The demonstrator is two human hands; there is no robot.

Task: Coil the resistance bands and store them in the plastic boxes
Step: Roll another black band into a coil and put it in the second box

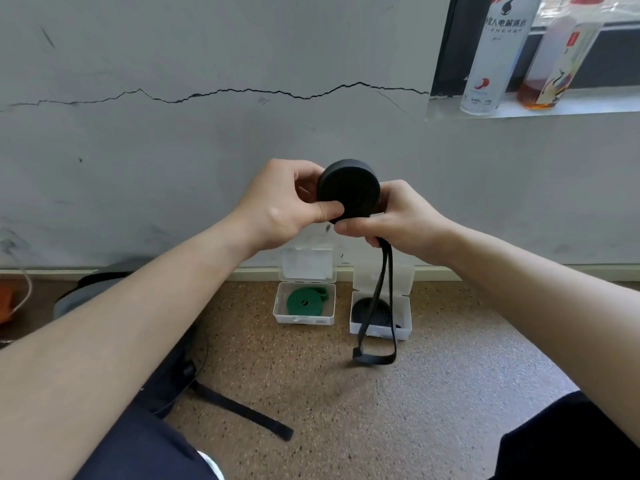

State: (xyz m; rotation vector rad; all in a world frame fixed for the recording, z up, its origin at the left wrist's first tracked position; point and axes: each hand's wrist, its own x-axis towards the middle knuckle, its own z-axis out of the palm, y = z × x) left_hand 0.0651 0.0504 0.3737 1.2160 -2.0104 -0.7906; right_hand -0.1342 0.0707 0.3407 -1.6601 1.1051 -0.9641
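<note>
Down by the wall, two open plastic boxes already hold bands: a green coil [303,301] in the left box [304,321] and a black coil [381,310] in the right box [381,333]. Higher up, the left hand [277,206] pinches a nearly wound black band roll [348,192]. The right hand [398,220] grips its hanging tail [375,356], not yet rolled. On the sill, a white bottle [498,53] shows Chinese characters and "240".

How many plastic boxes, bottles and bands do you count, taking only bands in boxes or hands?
Boxes: 2 (left box, right box)
Bands: 3 (green band, boxed black band, held black band)
Bottles: 2 (white bottle, amber bottle)
Total: 7
</note>
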